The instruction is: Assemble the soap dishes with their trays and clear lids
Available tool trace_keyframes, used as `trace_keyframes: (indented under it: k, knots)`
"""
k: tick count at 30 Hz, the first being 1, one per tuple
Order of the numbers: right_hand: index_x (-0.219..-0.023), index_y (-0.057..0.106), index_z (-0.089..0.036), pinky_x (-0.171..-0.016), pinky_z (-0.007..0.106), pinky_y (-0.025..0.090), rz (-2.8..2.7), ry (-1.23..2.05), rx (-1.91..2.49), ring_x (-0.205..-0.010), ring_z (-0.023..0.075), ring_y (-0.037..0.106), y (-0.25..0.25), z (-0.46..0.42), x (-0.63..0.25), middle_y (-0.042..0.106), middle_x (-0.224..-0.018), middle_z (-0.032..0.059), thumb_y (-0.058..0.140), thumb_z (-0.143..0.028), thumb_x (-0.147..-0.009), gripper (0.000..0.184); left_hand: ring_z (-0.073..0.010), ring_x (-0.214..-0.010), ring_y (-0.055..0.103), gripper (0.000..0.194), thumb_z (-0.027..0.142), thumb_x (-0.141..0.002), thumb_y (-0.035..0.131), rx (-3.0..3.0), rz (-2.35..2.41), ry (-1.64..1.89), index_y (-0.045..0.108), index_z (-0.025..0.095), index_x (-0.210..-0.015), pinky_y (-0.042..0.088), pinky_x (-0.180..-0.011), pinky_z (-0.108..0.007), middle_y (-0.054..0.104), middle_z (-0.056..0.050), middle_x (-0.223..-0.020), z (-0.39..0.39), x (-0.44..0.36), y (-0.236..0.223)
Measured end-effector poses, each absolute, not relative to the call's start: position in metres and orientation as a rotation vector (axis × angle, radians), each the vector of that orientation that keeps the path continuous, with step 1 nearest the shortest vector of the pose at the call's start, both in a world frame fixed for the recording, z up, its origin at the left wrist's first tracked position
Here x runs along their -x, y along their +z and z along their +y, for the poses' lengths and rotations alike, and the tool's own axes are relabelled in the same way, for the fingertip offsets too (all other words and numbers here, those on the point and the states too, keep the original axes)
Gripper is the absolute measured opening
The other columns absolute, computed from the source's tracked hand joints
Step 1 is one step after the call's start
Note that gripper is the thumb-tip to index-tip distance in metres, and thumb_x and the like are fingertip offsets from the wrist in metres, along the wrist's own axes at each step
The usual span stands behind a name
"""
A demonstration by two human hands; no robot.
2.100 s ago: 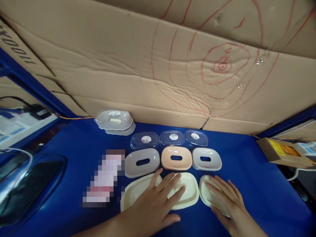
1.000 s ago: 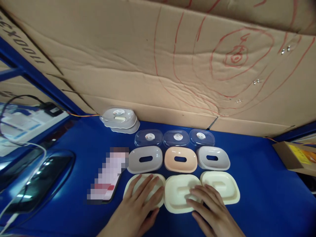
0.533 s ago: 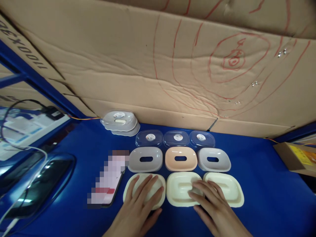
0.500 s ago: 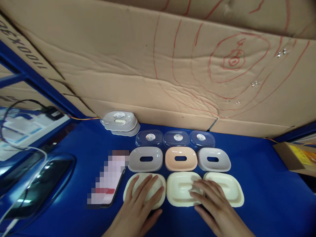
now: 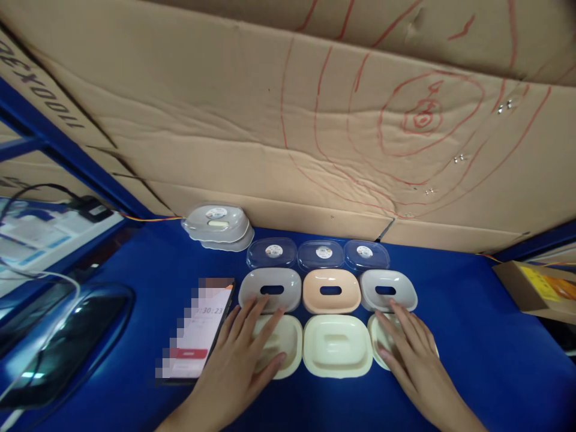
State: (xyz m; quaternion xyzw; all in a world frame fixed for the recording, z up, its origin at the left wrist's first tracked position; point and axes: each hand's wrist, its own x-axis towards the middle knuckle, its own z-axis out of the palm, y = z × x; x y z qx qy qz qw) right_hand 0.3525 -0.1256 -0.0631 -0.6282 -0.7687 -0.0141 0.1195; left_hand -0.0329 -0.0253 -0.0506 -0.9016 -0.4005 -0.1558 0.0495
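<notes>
Nine oval soap-dish parts lie in three rows on a blue table (image 5: 472,336). The near row holds three cream trays. My left hand (image 5: 238,360) lies flat and open on the left cream tray (image 5: 288,342). My right hand (image 5: 411,354) lies flat and open on the right cream tray (image 5: 377,336), fingertips reaching the grey slotted insert (image 5: 387,289) behind it. The middle cream tray (image 5: 336,345) is uncovered. The middle row has a grey insert (image 5: 270,289), a peach insert (image 5: 331,290) and the other grey one. Three clear lids (image 5: 323,254) form the far row.
A phone (image 5: 195,336) with a lit screen lies just left of my left hand. A stack of assembled dishes (image 5: 218,223) sits at the back left. A cardboard wall (image 5: 288,120) closes off the back. A cardboard box (image 5: 535,287) stands at the right edge; cables and dark gear are at left.
My right hand moved from the middle cream tray to the right one. My left hand slid forward, fingers reaching the left grey insert. The three cream trays sit closer together in a row.
</notes>
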Motion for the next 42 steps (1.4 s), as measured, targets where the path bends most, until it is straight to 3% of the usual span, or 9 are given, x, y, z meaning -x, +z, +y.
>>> trace_keyframes:
  k: [4, 8, 13, 17, 21, 30, 42]
  knots:
    - [-0.166, 0.033, -0.034, -0.120, 0.060, 0.039, -2.256, -0.075, 1.804, -0.158, 0.0357, 0.036, -0.060, -0.121, -0.359, 0.026, -0.177, 0.0103, 0.052, -0.038, -0.109, 0.060, -0.0386, -0.153, 0.042, 0.071, 0.041, -0.101, 0.061, 2.780, -1.247, -0.495, 0.036, 0.027, -0.166, 0.046, -0.113, -0.056, 0.044, -0.015, -0.167, -0.023, 0.030, -0.052]
    - [-0.161, 0.045, -0.029, -0.114, 0.057, 0.046, -2.239, -0.148, 1.711, -0.153, 0.0365, 0.042, -0.042, -0.118, -0.354, 0.034, -0.174, 0.0124, 0.054, -0.041, -0.108, 0.055, -0.0379, -0.148, 0.049, 0.066, 0.041, -0.102, 0.061, 2.816, -1.291, -0.523, 0.040, 0.027, -0.163, 0.045, -0.114, -0.057, 0.048, -0.017, -0.165, -0.016, 0.029, -0.044]
    - [-0.152, 0.056, -0.026, -0.115, 0.048, 0.048, -2.422, -0.043, 1.379, -0.142, 0.0282, 0.055, -0.002, -0.103, -0.305, 0.060, -0.156, 0.0081, 0.058, -0.032, -0.108, 0.045, -0.0407, -0.143, 0.054, 0.050, 0.042, -0.103, 0.060, 2.817, -1.274, -0.570, 0.056, 0.022, -0.149, 0.043, -0.115, -0.062, 0.058, -0.021, -0.153, 0.023, 0.027, -0.019]
    - [-0.141, 0.064, -0.022, -0.117, 0.044, 0.047, -2.521, 0.048, 1.138, -0.129, 0.0232, 0.065, 0.003, -0.092, -0.255, 0.073, -0.139, 0.0041, 0.052, -0.029, -0.110, 0.033, -0.0449, -0.148, 0.049, 0.061, 0.044, -0.100, 0.064, 2.891, -1.291, -0.452, 0.050, 0.020, -0.155, 0.044, -0.116, -0.065, 0.048, -0.024, -0.163, 0.049, 0.023, -0.010]
    - [-0.140, 0.065, -0.022, -0.121, 0.040, 0.043, -2.563, 0.086, 1.070, -0.131, 0.0204, 0.065, -0.013, -0.091, -0.232, 0.073, -0.141, 0.0024, 0.054, -0.034, -0.111, 0.033, -0.0432, -0.154, 0.043, 0.066, 0.044, -0.101, 0.063, 2.960, -1.395, -0.453, 0.043, 0.022, -0.160, 0.045, -0.117, -0.063, 0.041, -0.022, -0.169, 0.052, 0.027, -0.018]
    - [-0.141, 0.066, -0.023, -0.122, 0.035, 0.040, -2.603, 0.124, 1.102, -0.131, 0.0184, 0.066, -0.014, -0.080, -0.242, 0.073, -0.143, -0.0005, 0.050, -0.034, -0.113, 0.034, -0.0441, -0.154, 0.042, 0.068, 0.047, -0.101, 0.064, 2.992, -1.397, -0.442, 0.043, 0.022, -0.160, 0.042, -0.119, -0.064, 0.039, -0.023, -0.170, 0.053, 0.038, -0.028]
    - [-0.141, 0.064, -0.021, -0.115, 0.039, 0.049, -2.594, 0.198, 1.133, -0.133, 0.0215, 0.065, -0.017, -0.082, -0.242, 0.069, -0.148, 0.0015, 0.053, -0.029, -0.110, 0.034, -0.0382, -0.135, 0.059, 0.076, 0.053, -0.087, 0.080, 2.988, -1.481, -0.537, 0.051, 0.025, -0.150, 0.051, -0.110, -0.053, 0.058, -0.016, -0.148, 0.051, 0.046, 0.001]
